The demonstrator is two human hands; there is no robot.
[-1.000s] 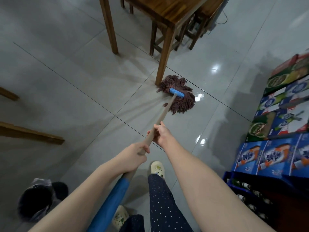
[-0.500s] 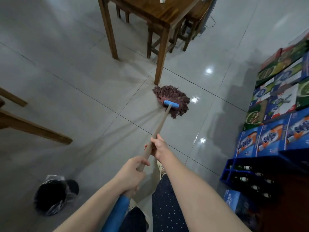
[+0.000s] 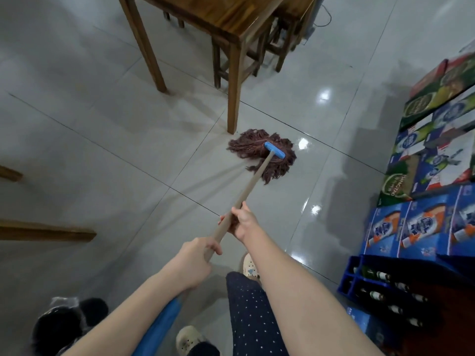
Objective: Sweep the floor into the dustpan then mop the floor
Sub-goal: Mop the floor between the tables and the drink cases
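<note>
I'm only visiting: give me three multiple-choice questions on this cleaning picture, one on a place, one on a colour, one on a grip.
1. Where is the mop head? A) in a bucket B) on the floor beside the table leg C) hanging on a wall
2. What colour is its clamp? A) red B) yellow C) blue
3. Who holds the mop handle? A) both hands B) one hand C) nobody

1 B: its strands lie by the leg's foot. 2 C: the bar is bright blue. 3 A: left hand and right hand both grip it.
</note>
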